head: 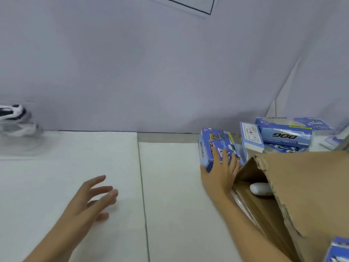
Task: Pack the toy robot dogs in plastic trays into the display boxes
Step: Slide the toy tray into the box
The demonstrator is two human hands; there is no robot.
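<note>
Right hand (220,172) grips the blue display box (217,146); left hand (90,199) hovers apart.

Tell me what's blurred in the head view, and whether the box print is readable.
Head view: the toy robot dog at far left is motion-smeared, the left hand slightly soft; "DOG" reads clearly on the display box the right hand holds; lighting flat, no glare.

Left hand (94,199) hovers with fingers spread; right hand (221,167) grips.
</note>
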